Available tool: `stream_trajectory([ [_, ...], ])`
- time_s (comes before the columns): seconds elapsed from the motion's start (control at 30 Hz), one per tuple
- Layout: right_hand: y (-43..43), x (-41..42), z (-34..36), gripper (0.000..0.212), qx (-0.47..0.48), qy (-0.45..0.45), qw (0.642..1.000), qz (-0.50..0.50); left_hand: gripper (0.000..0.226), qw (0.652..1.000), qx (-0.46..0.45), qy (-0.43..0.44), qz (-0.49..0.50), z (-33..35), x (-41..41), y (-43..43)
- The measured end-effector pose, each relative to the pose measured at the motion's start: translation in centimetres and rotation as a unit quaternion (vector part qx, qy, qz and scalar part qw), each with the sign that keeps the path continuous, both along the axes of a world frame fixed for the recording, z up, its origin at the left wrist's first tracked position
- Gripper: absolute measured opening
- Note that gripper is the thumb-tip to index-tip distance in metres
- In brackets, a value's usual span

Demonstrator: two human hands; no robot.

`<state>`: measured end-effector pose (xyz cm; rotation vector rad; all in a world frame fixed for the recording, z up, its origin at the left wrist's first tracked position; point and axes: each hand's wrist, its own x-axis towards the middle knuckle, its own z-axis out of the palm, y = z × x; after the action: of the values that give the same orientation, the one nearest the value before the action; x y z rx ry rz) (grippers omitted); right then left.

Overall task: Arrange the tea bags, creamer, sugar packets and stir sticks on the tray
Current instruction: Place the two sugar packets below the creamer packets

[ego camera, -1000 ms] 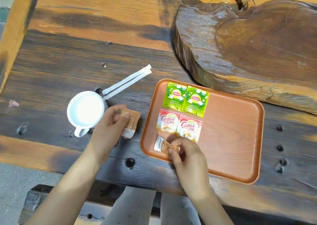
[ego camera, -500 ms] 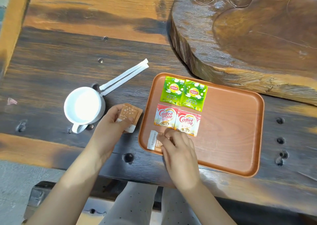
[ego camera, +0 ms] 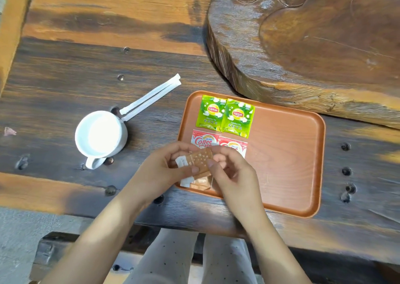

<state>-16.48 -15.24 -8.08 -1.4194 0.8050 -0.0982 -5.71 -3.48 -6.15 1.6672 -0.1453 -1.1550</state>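
Sugar packet [ego camera: 200,161] between both hands

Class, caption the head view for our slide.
Both hands hold a sugar packet over the tray; stir sticks remain outside.

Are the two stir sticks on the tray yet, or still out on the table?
Out. The stir sticks lie side by side on the table, left of the tray, their near ends beside the white cup.

Tray [ego camera: 281,153] right half: bare, open from above.
Slab [ego camera: 303,45]: walls the tray's far side.
Cup [ego camera: 101,136], sticks [ego camera: 149,97]: crowd the left.
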Motion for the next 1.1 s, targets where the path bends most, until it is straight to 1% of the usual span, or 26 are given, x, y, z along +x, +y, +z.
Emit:
stream_trajectory([
  [0.07,-0.6,-0.2,0.1,0.033,0.017,0.000,1.000,-0.018,0.031,1.000,-0.002,-0.027,0.001,0.0,-0.5,-0.7],
  [0.13,-1.2,-1.0,0.1,0.029,0.029,0.007,0.998,-0.062,0.031,0.996,0.011,-0.077,0.034,-0.2,-0.9,-1.1],
  [0.17,-1.6,-1.6,-0.1,0.026,0.023,0.014,0.995,-0.091,0.031,0.991,0.019,-0.117,0.054,-0.4,-1.1,-1.2],
  [0.2,-2.0,-2.3,-0.3,0.024,0.006,0.024,0.993,-0.120,0.032,0.981,0.041,-0.179,0.061,-0.7,-1.4,-1.0],
  [0.27,-2.4,-3.9,-0.6,0.021,-0.036,0.053,0.985,-0.158,0.031,0.943,0.108,-0.315,0.018,-1.2,-2.1,-0.4],
  [0.3,-2.3,-4.6,-0.8,0.021,-0.051,0.069,0.983,-0.163,0.031,0.922,0.124,-0.366,-0.021,-1.6,-2.6,0.0],
  [0.37,-1.4,-5.5,-1.0,0.024,-0.065,0.091,0.982,-0.150,0.031,0.891,0.129,-0.424,-0.101,-2.5,-3.8,0.8],
  [0.43,-0.1,-5.8,-1.2,0.025,-0.076,0.103,0.984,-0.127,0.032,0.875,0.145,-0.440,-0.141,-3.4,-4.8,1.3],
  [0.53,0.9,-5.3,-1.7,0.022,-0.142,0.117,0.979,-0.083,0.030,0.868,0.174,-0.441,-0.144,-4.2,-5.3,1.4],
  [0.63,1.2,-4.7,-2.0,0.012,-0.249,0.135,0.958,-0.039,0.028,0.874,0.174,-0.435,-0.133,-4.3,-5.3,1.3],
  [0.73,1.2,-4.6,-2.1,0.011,-0.326,0.161,0.931,-0.008,0.028,0.873,0.173,-0.436,-0.133,-4.2,-5.3,1.2],
  [0.87,1.1,-4.8,-2.1,0.013,-0.354,0.171,0.919,0.001,0.028,0.874,0.168,-0.438,-0.127,-4.1,-5.3,1.0],
  [0.97,1.1,-5.0,-2.2,0.016,-0.368,0.151,0.917,0.011,0.027,0.876,0.166,-0.435,-0.128,-4.2,-5.3,0.9],
  [1.1,1.4,-4.9,-2.3,0.027,-0.397,0.108,0.903,0.124,0.027,0.877,0.166,-0.432,-0.130,-4.3,-5.1,1.0],
])
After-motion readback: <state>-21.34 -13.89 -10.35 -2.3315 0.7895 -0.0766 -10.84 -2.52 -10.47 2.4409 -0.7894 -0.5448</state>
